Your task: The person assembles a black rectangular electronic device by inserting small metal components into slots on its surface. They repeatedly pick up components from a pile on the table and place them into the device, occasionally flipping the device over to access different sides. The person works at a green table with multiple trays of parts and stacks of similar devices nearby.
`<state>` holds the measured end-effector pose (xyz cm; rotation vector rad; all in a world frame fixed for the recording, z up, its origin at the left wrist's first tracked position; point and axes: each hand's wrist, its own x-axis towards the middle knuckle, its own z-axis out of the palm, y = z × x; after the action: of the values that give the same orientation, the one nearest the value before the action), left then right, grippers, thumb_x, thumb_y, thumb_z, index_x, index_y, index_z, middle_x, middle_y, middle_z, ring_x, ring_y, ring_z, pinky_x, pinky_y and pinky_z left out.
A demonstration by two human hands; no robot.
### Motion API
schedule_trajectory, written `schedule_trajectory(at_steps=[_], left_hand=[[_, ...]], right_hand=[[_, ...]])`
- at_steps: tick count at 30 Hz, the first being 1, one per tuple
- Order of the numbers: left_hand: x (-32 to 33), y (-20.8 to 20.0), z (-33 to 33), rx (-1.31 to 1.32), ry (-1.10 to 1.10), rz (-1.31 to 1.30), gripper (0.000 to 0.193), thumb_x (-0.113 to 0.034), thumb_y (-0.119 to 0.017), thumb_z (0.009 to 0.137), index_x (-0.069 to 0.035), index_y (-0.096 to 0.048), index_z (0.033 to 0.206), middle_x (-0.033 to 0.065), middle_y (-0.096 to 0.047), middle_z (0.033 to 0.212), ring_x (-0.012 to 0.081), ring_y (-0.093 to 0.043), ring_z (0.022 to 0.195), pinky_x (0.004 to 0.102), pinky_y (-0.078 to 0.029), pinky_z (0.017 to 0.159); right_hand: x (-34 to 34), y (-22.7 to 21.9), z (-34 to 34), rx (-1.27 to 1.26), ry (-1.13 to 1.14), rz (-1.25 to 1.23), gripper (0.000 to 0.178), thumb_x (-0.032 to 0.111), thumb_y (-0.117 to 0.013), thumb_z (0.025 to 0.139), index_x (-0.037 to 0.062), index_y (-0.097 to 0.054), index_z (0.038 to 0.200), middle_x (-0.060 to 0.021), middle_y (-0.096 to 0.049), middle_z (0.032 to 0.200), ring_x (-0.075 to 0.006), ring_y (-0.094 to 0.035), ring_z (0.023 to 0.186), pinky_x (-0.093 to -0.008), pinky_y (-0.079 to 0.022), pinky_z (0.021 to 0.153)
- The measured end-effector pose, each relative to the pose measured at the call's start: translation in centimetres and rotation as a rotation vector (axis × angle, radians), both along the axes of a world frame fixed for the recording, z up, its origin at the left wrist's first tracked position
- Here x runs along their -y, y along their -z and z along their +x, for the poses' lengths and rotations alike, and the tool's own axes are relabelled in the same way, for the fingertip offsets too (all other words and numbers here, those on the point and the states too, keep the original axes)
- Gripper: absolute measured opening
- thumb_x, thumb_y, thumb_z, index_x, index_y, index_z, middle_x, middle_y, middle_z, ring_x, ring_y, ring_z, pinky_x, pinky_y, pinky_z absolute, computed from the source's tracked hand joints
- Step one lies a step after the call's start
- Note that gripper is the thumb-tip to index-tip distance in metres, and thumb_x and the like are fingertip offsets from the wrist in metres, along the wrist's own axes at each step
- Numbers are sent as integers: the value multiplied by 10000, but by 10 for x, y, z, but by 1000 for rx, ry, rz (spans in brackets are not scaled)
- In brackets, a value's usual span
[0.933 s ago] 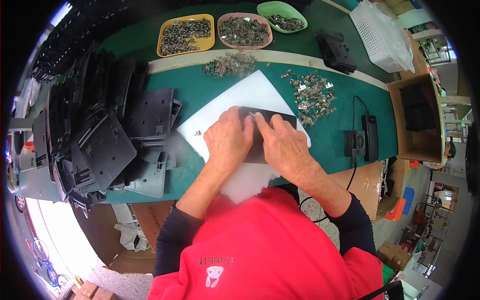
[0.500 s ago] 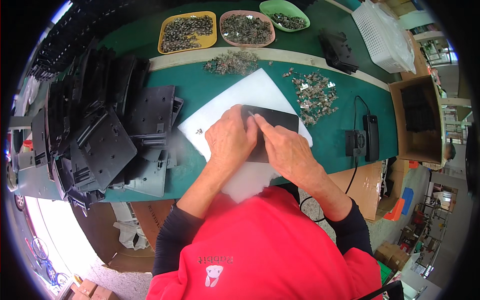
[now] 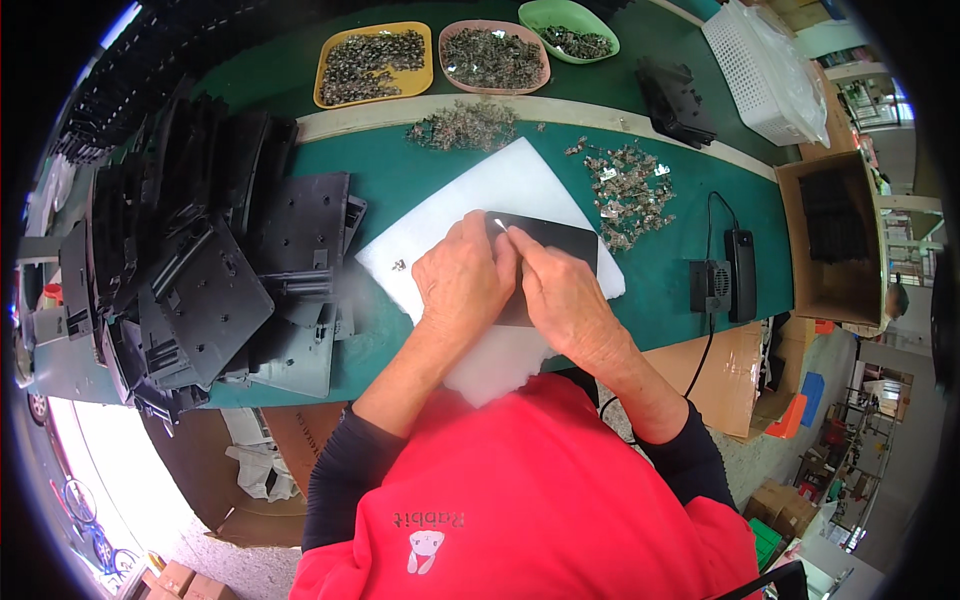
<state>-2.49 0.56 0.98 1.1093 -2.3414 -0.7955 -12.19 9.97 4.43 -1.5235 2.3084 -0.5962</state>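
Observation:
A black plastic panel lies on a white foam sheet in front of me. My left hand is closed on the panel's left side, its thumb and fingers near the upper left corner. My right hand bends over the panel, fingers drawn together at a small shiny metal piece near that corner. The fingers partly hide this piece, so its exact kind does not show. Another small metal clip lies loose on the foam, left of my left hand.
Black plastic panels are heaped at the left. Small metal parts lie loose at the right. Yellow, pink and green trays hold more at the back. A black corded device and an open cardboard box stand right.
My right hand and forearm have shifted slightly left, and the small piece at its fingertips catches more light. My left hand and the panel stay almost in place.

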Motion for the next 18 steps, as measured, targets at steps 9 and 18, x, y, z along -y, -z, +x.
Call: schedule_trajectory(at_steps=[9, 18], left_hand=[[0, 5, 0, -39, 29, -58, 234, -230, -592, 890, -10, -546, 954, 152, -651, 797, 347, -643, 626, 459, -482, 539], [2, 8, 2, -63, 52, -75, 244, -239, -599, 898, -6, -535, 931, 152, -641, 783, 336, -640, 611, 442, -478, 496]], right_hand=[[2, -5, 12, -246, 15, 137, 438, 85, -537, 889, 75, -559, 1326, -152, -629, 755, -363, -644, 644, -451, -536, 610], [17, -14, 18, -263, -5, 248, 434, 101, -530, 886, -33, -550, 1299, -199, -656, 733, -373, -675, 654, -454, -556, 601]])
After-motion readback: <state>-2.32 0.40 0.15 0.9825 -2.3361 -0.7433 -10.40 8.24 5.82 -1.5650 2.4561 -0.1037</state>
